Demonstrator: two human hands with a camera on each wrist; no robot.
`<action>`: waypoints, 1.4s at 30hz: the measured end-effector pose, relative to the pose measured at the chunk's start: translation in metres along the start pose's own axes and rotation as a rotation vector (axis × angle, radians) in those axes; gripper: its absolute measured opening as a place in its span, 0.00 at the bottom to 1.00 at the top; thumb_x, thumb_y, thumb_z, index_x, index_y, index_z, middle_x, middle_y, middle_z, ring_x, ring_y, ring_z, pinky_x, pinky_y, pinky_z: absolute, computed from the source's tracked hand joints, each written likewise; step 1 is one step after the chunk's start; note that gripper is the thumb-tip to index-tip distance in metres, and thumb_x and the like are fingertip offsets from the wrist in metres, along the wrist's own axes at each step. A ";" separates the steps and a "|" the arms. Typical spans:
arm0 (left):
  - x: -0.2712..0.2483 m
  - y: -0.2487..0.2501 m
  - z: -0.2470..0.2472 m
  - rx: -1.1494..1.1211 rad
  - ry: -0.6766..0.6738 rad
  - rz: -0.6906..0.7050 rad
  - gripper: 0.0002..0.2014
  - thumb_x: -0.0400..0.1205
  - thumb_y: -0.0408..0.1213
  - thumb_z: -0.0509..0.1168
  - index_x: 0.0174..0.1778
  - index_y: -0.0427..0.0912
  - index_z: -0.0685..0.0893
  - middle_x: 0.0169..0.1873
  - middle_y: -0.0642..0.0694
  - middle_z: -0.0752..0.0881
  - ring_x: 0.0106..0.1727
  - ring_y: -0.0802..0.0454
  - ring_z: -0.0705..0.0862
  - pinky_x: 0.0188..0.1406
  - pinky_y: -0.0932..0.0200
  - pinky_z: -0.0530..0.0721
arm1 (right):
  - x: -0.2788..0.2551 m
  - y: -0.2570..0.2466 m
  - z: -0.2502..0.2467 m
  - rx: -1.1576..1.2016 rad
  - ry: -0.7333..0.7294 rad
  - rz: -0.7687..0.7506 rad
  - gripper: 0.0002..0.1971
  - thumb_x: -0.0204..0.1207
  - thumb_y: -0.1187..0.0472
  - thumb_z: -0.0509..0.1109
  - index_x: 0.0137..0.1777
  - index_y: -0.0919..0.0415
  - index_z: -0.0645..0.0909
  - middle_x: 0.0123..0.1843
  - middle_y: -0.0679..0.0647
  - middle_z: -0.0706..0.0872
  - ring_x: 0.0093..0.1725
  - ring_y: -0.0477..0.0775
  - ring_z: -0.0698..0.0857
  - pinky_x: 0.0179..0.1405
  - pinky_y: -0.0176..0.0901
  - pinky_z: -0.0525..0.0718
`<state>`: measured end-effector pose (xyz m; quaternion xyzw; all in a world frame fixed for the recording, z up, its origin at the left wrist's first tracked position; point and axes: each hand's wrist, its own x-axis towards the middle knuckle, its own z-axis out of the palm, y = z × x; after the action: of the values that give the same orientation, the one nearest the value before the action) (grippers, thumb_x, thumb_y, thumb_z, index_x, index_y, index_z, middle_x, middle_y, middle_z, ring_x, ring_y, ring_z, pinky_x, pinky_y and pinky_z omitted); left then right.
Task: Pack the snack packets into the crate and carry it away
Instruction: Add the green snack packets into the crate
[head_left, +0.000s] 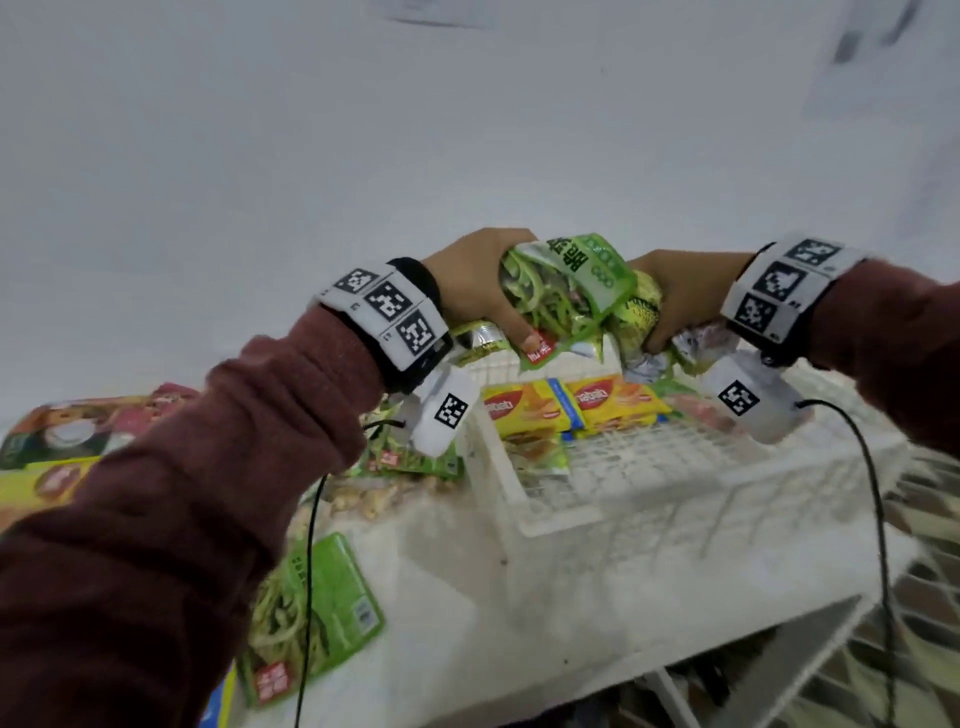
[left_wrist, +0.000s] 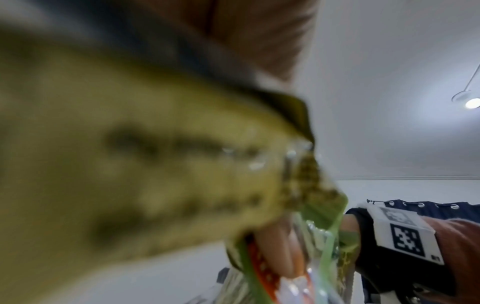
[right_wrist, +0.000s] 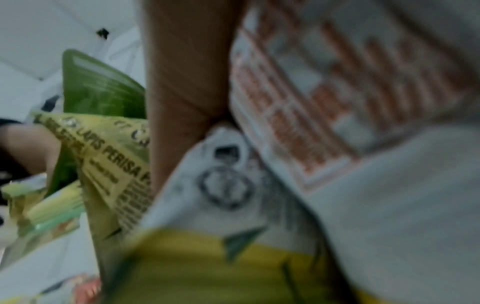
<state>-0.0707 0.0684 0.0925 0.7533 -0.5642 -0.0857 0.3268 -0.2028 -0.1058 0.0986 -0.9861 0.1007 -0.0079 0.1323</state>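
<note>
Both hands hold a bundle of snack packets above the far end of the white crate. My left hand grips the green packets from the left, thumb on a red label. My right hand grips yellow-green and silver packets from the right. Two yellow wafer packets and a green one lie inside the crate. In the left wrist view a blurred yellow-green packet fills the frame. The right wrist view shows my finger among yellow and white packets.
More packets lie on the white table left of the crate: a green noodle packet, a pile beside the crate, and boxes at the far left. The table's right edge drops to patterned floor. Wrist cables hang down.
</note>
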 end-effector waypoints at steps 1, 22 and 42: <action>0.013 0.009 0.015 0.018 -0.027 -0.005 0.28 0.58 0.30 0.83 0.51 0.44 0.77 0.45 0.50 0.86 0.43 0.58 0.84 0.44 0.72 0.82 | -0.006 0.018 0.000 -0.022 -0.014 0.021 0.21 0.57 0.78 0.79 0.43 0.55 0.80 0.49 0.66 0.88 0.47 0.59 0.86 0.50 0.53 0.83; 0.104 0.021 0.179 0.389 -0.891 -0.318 0.47 0.75 0.45 0.72 0.81 0.53 0.45 0.81 0.50 0.48 0.82 0.49 0.50 0.75 0.50 0.60 | 0.038 0.154 0.054 -0.586 -0.962 0.041 0.28 0.72 0.60 0.74 0.71 0.49 0.70 0.66 0.39 0.72 0.57 0.29 0.78 0.36 0.21 0.76; 0.116 0.011 0.162 0.332 -0.524 -0.548 0.26 0.85 0.37 0.58 0.79 0.51 0.60 0.77 0.46 0.67 0.75 0.49 0.67 0.65 0.64 0.65 | 0.073 0.170 0.060 -0.357 -0.770 -0.349 0.18 0.76 0.68 0.68 0.65 0.56 0.79 0.63 0.61 0.83 0.53 0.54 0.81 0.52 0.42 0.78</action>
<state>-0.1197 -0.1026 0.0020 0.8709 -0.4130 -0.2661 0.0113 -0.1625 -0.2650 -0.0044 -0.9268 -0.1235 0.3544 -0.0151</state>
